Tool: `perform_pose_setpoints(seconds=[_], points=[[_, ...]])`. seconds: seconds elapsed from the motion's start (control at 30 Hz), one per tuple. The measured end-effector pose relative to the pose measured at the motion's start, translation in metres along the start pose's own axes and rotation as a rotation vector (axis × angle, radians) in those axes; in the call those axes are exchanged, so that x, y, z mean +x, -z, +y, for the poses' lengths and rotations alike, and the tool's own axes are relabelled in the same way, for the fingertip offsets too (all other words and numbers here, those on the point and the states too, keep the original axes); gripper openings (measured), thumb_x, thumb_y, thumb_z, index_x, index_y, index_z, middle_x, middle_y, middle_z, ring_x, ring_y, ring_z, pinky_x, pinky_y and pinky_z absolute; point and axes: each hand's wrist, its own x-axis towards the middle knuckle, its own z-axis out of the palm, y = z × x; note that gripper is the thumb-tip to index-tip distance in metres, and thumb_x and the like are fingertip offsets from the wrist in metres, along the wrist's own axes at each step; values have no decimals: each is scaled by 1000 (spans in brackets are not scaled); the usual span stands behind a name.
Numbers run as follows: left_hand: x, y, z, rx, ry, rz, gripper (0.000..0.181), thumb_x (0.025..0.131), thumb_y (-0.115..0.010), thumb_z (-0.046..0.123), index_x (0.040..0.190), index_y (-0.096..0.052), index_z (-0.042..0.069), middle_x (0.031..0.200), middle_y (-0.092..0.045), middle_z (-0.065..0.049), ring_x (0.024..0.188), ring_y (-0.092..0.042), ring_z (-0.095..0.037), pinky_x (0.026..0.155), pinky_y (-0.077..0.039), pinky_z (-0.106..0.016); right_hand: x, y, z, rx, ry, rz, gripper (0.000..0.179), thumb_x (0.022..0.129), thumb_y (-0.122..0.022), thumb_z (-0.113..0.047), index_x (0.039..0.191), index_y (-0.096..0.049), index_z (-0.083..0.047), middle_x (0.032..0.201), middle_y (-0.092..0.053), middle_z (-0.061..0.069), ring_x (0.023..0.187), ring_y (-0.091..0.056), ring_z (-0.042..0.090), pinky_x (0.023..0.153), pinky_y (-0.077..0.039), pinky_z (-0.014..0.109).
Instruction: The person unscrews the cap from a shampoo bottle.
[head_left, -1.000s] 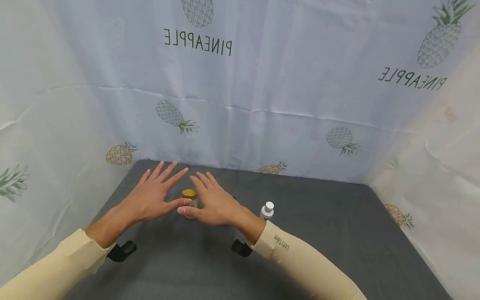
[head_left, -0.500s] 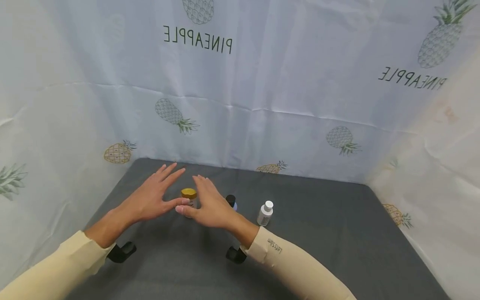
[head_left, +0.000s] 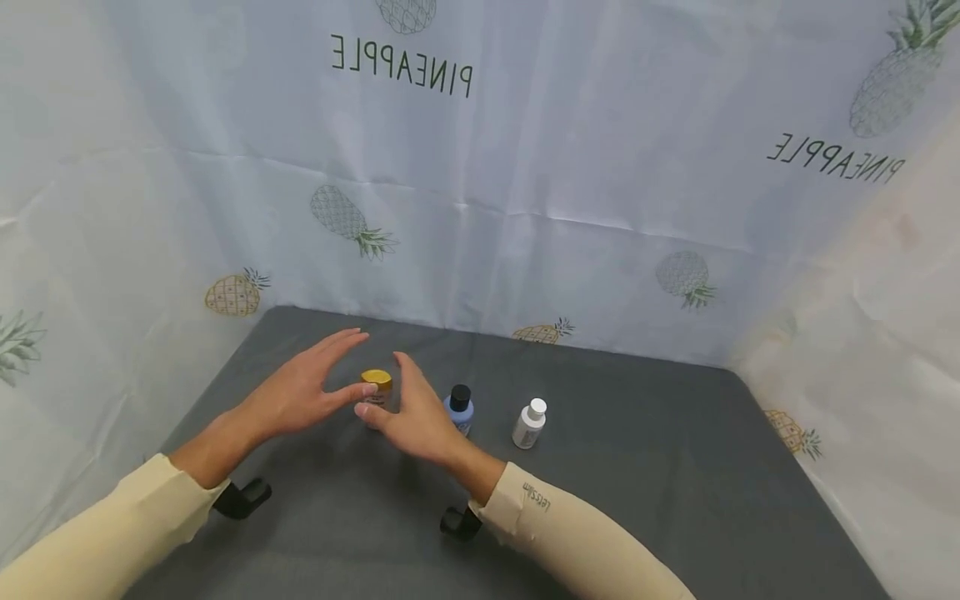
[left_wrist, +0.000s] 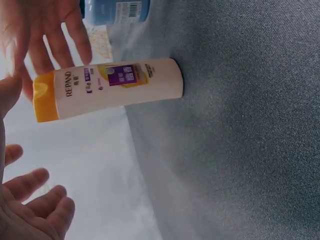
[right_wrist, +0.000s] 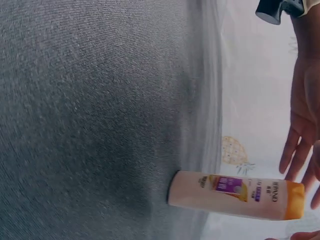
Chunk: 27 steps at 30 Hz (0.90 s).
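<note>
A pale shampoo bottle with a gold-yellow cap (head_left: pixel 377 379) stands upright on the grey table, its printed label plain in the left wrist view on the bottle (left_wrist: pixel 120 82). Left of it in the head view is my left hand (head_left: pixel 296 392), fingers extended and thumb out in front of the cap. My right hand (head_left: pixel 416 417) hovers on the other side, fingers extended, thumb toward the left one. The two hands flank the bottle's upper part; neither grips it. Whether a finger touches it I cannot tell. Just right of my right hand stands a blue bottle with a black cap (head_left: pixel 460 404).
A small white bottle (head_left: pixel 529 425) stands further right on the grey cloth-covered table (head_left: pixel 660 483). Pineapple-print curtains (head_left: pixel 570 150) rise behind and at both sides. A black wrist mount (head_left: pixel 242 500) sticks out below the left sleeve, another black mount (head_left: pixel 460 523) below the right.
Both hands have turned more edge-on around the capped bottle, fingers drawn closer together. The right forearm has shifted left, uncovering the blue and white bottles. The head view has tilted slightly.
</note>
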Motion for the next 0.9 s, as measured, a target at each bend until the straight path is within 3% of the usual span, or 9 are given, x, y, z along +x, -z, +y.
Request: perform_pose_setpoints(seconds=[0.37,0.67,0.8,0.9], points=[[2,-10,-6,-47,-25,47,79,94,-77,43,157,-45,8,163,-44,-20,148,-45,-44,115,-42,-68,7,-11,13,77,-39,7,86,98,-72,-44,164,-29,-11,167,-39,12,152,-43,33,119,-42,58],[2,-19,-7,-128,-30,114,70,91,-83,27,150,-52,6,153,-55,-20,128,-64,-44,103,-55,-61,10,-19,18,122,-39,-5,76,98,-73,-38,159,-36,-9,161,-46,15,149,-47,33,120,-41,59],[2,-24,-8,-202,-18,147,64,91,-83,24,146,-57,4,147,-60,-19,130,-64,-41,106,-54,-56,11,-22,20,124,-36,11,69,98,-74,-37,154,-43,-11,153,-55,13,142,-54,29,117,-45,56],[3,-27,-8,-259,-7,160,59,92,-82,21,144,-59,4,144,-63,-18,131,-64,-39,107,-54,-54,12,-24,22,118,-24,13,61,98,-74,-35,148,-49,-13,143,-62,10,129,-61,24,108,-51,49]])
